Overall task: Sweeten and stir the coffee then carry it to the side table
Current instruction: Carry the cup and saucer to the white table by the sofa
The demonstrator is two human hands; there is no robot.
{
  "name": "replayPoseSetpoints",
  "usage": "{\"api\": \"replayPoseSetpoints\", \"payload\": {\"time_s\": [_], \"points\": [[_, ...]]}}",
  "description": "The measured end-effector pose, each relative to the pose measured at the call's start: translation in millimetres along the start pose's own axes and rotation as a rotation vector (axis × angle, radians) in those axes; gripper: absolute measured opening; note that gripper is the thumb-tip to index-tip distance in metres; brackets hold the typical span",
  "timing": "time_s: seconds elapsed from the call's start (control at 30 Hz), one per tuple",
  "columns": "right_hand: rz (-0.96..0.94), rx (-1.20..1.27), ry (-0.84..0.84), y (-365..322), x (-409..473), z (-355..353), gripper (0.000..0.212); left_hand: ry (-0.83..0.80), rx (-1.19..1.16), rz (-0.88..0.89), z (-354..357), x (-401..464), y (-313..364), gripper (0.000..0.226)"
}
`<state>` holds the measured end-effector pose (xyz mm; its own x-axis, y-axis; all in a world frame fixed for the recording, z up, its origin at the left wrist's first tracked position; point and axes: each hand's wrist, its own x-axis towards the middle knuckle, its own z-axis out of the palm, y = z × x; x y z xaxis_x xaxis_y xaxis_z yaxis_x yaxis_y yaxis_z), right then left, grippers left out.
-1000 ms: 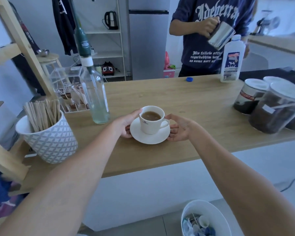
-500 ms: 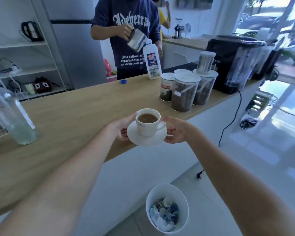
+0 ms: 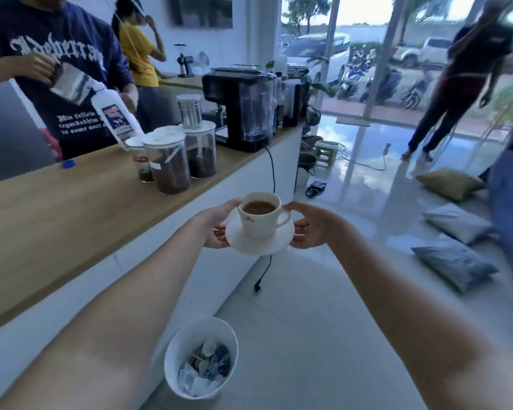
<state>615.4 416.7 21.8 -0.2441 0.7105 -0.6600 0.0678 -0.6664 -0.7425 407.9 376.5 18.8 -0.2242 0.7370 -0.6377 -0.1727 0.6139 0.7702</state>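
Cup (image 3: 259,216) of coffee stands upright on saucer (image 3: 259,241), carried clear of the counter (image 3: 71,208), over open floor. Left hand (image 3: 218,229) and right hand (image 3: 310,229) clasp opposite saucer rims, cup midway between them, handle toward the right. No side table is visible. Bin (image 3: 200,358) stands below the saucer; cushions (image 3: 453,261) lie well right.

We see a glossy white ceramic cup (image 3: 259,218) and saucer (image 3: 259,242), a matt wood-grain counter (image 3: 57,211), clear plastic jars (image 3: 166,161), polished floor tiles (image 3: 323,306)
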Motion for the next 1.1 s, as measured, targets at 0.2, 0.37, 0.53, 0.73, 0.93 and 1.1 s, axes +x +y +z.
{"api": "replayPoseSetpoints", "payload": {"time_s": [0.2, 0.37, 0.53, 0.73, 0.93, 1.1], "points": [[-0.042, 0.075, 0.12, 14, -41, -115, 0.068, -0.138, 0.133, 0.038, 120, -8, 1, 0.079], [-0.063, 0.172, 0.222, 24, -78, -205, 0.072, -0.274, 0.252, 0.057, 221, -17, 8, 0.076], [-0.072, 0.333, 0.375, 41, -109, -303, 0.073, -0.436, 0.382, 0.048, 336, -27, 4, 0.07], [-0.068, 0.467, 0.525, 56, -130, -403, 0.056, -0.585, 0.494, 0.039, 465, -23, -8, 0.077], [-0.109, 0.625, 0.657, 68, -149, -504, 0.049, -0.737, 0.58, -0.001, 597, -17, -14, 0.071], [-0.148, 0.745, 0.757, 81, -166, -580, 0.055, -0.872, 0.68, 0.013, 692, -31, -22, 0.057]]}}
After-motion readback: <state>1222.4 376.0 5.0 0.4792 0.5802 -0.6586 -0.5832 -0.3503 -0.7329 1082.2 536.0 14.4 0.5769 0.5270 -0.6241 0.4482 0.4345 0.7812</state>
